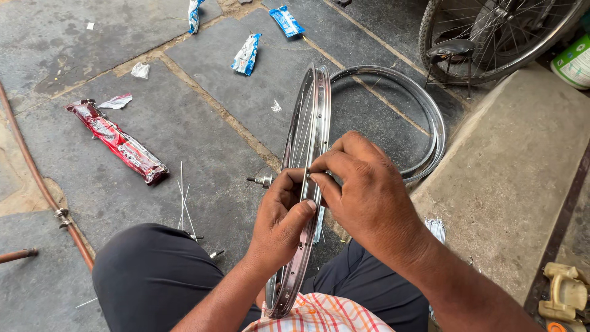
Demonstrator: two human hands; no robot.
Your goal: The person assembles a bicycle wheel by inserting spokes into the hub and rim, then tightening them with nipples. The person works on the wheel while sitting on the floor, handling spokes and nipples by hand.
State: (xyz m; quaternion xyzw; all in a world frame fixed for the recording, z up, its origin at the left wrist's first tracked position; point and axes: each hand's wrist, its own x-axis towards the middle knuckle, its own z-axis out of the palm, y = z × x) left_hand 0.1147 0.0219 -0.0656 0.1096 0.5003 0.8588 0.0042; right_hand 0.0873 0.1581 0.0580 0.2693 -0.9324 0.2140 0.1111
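Spoked bicycle rim (305, 132) upright between knees, edge-on, long axis running away from body. Left hand (279, 224) clasps near rim section; right hand (362, 193) pinches small fitting at rim edge, just above left.

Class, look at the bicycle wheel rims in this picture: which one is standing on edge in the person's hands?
The spoked rim in the middle, gripped by the left hand and right hand. The bare rims behind it lie flat on the stone floor.
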